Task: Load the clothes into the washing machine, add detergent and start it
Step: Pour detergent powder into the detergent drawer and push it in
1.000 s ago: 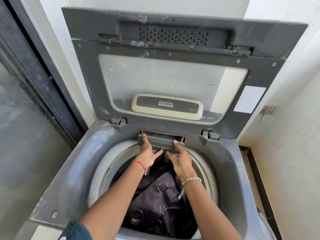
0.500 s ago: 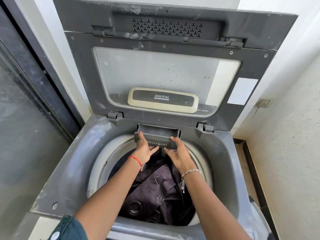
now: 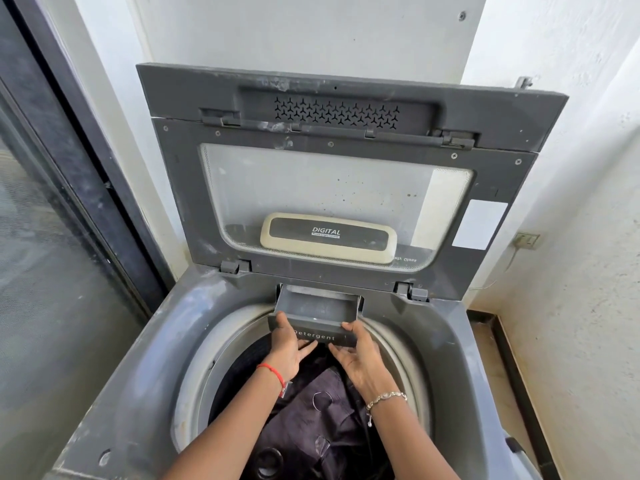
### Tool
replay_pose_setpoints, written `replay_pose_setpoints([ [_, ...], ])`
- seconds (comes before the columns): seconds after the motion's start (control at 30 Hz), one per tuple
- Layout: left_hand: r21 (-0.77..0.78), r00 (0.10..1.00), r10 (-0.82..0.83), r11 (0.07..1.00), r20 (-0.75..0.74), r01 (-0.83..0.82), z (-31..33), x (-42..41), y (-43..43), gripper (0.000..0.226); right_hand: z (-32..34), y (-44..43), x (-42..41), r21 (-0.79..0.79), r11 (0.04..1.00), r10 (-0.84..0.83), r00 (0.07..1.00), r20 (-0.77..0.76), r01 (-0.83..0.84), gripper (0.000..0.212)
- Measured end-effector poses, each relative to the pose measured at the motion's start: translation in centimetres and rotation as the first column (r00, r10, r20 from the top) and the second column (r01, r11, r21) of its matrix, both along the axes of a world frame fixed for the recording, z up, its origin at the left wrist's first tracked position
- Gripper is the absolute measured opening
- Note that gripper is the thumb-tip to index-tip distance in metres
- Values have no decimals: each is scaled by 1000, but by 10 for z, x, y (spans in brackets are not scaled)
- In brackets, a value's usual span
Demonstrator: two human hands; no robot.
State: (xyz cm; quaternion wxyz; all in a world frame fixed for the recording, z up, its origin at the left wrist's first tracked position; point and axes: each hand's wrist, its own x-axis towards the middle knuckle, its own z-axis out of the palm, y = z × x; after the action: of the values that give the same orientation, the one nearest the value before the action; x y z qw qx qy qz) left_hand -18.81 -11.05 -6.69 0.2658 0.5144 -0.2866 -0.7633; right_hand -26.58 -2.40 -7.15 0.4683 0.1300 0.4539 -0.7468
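Note:
A grey top-loading washing machine point(image 3: 166, 344) stands with its lid point(image 3: 339, 174) raised upright. Dark clothes point(image 3: 311, 420) lie in the drum. At the back rim a grey drawer marked "Detergent" point(image 3: 317, 315) is pulled out over the drum; its tray looks empty. My left hand point(image 3: 285, 348) grips the drawer's left front corner, thumb on top. My right hand point(image 3: 358, 358) holds its right front corner the same way.
A dark-framed glass door point(image 3: 52, 237) runs along the left. White walls close in behind and on the right, with a wall socket point(image 3: 526, 240) on the right wall. A narrow strip of floor point(image 3: 491, 358) lies right of the machine.
The drawer has slid further out of its slot toward me, showing more of its tray. Both hands kept hold of its front. The view has tilted up.

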Motion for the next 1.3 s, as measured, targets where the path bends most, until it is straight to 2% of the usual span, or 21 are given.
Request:
replay_pose_setpoints([
  [0.1, 12, 1000, 5, 1000, -17, -5, -2, 3, 2, 53, -3, 3, 1, -14, 1000, -3, 1000, -11, 3, 42],
  [0.27, 29, 1000, -17, 999, -10, 17, 2, 6, 0, 57, -1, 5, -2, 37, 997, 71, 996, -50, -69, 32],
  [0.53, 103, 987, -118, 989, 105, 107, 16, 16, 8, 71, 0, 29, -4, 167, 972, 182, 978, -100, -164, 57],
  [0.67, 253, 946, -297, 933, 130, 258, 34, 16, 18, 89, 16, 56, -14, 132, 960, 261, 961, -96, -247, 39],
  [0.77, 282, 863, -493, 849, 114, 448, 59, 13, 30, 93, 41, 81, -21, 94, 944, 326, 935, -137, -315, 25],
  [0.87, 234, 708, -701, 705, 86, 669, 82, 3, 40, 91, 72, 109, -28, 105, 930, 367, 908, -202, -352, 18],
  [1.0, 79, 491, -864, 500, 110, 862, 118, -25, 62, 69, 122, 157, -43, 163, 918, 393, 880, -268, -360, 20],
  [1.13, -74, 352, -923, 345, 154, 936, 173, -59, 107, 49, 168, 229, -58, 220, 933, 349, 864, -362, -285, 21],
  [1.27, -161, 280, -955, 263, 97, 951, 219, -84, 159, 39, 202, 313, -57, 245, 952, 272, 870, -410, -182, 43],
  [1.3, -186, 263, -962, 245, 78, 951, 228, -89, 174, 38, 209, 335, -56, 251, 958, 241, 873, -424, -142, 42],
])
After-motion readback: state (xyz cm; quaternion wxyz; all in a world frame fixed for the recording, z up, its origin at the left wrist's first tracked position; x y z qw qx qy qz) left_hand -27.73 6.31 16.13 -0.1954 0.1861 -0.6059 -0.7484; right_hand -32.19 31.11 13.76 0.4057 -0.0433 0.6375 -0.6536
